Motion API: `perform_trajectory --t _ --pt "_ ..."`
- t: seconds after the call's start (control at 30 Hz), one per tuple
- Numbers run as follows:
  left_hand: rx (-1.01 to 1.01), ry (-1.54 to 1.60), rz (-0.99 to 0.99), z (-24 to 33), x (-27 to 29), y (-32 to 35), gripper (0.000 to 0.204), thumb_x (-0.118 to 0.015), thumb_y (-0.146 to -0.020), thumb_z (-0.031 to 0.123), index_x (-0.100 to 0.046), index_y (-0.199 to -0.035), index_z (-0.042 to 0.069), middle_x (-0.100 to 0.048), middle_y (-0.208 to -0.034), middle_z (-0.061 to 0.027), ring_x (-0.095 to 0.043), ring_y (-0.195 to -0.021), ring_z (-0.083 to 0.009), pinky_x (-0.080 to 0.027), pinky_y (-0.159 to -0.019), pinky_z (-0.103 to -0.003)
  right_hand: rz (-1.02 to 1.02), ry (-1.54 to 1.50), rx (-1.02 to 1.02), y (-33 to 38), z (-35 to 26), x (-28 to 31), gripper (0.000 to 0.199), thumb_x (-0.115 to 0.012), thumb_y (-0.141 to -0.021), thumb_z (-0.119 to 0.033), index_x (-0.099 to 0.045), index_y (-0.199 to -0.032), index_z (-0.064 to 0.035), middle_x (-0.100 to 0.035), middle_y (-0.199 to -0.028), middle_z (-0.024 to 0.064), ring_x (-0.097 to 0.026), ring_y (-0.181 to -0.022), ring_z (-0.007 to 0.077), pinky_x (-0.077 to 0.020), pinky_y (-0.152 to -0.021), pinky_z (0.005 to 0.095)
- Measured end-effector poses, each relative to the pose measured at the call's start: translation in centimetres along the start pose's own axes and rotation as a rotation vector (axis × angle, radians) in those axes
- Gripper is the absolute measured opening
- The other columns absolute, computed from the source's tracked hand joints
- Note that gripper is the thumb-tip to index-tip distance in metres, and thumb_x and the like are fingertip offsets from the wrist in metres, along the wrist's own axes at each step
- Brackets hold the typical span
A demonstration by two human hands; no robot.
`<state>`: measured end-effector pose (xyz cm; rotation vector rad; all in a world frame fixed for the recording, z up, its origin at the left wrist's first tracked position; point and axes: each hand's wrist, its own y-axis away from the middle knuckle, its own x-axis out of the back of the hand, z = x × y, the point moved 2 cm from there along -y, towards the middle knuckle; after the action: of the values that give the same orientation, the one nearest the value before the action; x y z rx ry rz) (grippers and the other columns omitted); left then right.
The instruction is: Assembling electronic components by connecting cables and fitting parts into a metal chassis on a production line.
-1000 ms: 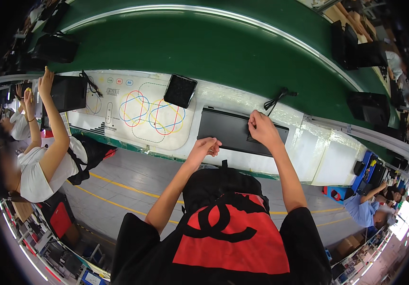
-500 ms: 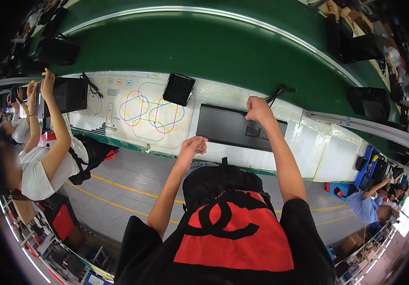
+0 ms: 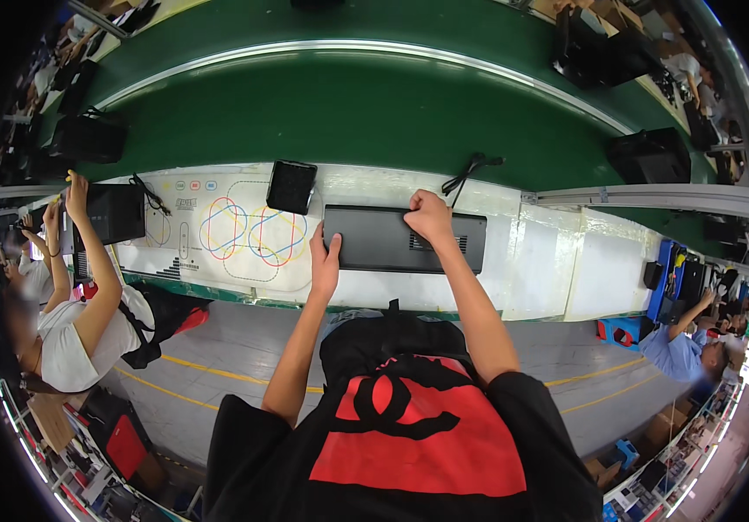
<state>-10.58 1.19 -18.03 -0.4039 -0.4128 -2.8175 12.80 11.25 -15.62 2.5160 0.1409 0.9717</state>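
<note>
Fingers on the left hand point(image 3: 324, 268) are parted from the thumb, while those on the right hand point(image 3: 429, 217) are curled into a fist; from where I stand I can't tell whether anything is pinched inside it. Starting at the left of the frame, a co-worker in a white top point(image 3: 87, 339) has both arms raised beside a black box point(image 3: 120, 213). Next comes the printed mat point(image 3: 191, 230) with its coloured loops, then a small black tray point(image 3: 292, 187) near its upper right corner. Just right of and below that, at the centre of the frame, the left hand stands at the short left end of a slim black computer case point(image 3: 366, 237), fingers along the outside of that end, thumb over its face by the lower corner. The case lies flat on the white bench point(image 3: 548, 270), its long axis running left to right, dipping slightly towards the right. Past its middle, the right fist is over the upper part, the nearer hand to the vent slots point(image 3: 460, 244); contact there isn't clear to me. Above the fist, beyond the far edge, sits a bunched black cord point(image 3: 470, 170).
</note>
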Motion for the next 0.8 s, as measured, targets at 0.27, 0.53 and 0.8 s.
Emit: perform_trajectory --t 0.27,0.53,0.8 --pt "0.270 0.261 -0.168 0.8 0.9 0.7 0.063 -0.048 -0.097 0.041 -0.034 -0.143 0.001 -0.042 -0.143 -0.0103 -0.037 -0.131 -0.0206 -0.023 -0.110 -0.029 -0.258 0.140 0.215 -0.8 5.3 7.0 0.041 -0.072 -0.079 -0.043 -0.063 -0.085 -0.0041 -0.066 -0.085 0.0060 -0.062 -0.086 0.0169 -0.0490 -0.079 0.0305" --pt "0.229 0.400 0.066 -1.8 -1.7 1.0 0.063 -0.051 -0.096 0.041 -0.042 -0.136 -0.007 -0.048 -0.138 -0.0141 -0.042 -0.127 -0.0214 -0.027 -0.108 -0.029 -0.108 -1.116 -0.171 -4.2 21.0 1.7 0.058 -0.040 -0.096 -0.055 -0.067 -0.088 -0.0038 -0.066 -0.088 0.0057 -0.059 -0.085 0.0182 -0.0438 -0.084 0.0309" --pt "0.366 0.403 0.064 -1.6 1.2 -2.3 0.061 -0.056 -0.090 0.046 -0.057 -0.123 -0.005 -0.060 -0.121 -0.0147 -0.055 -0.110 -0.0215 -0.040 -0.097 -0.032 0.051 -0.943 -0.313 -0.3 12.9 6.9 0.066 -0.042 -0.093 -0.059 -0.061 -0.112 0.0017 -0.062 -0.097 0.0097 -0.056 -0.090 0.0173 -0.0438 -0.083 0.0283"
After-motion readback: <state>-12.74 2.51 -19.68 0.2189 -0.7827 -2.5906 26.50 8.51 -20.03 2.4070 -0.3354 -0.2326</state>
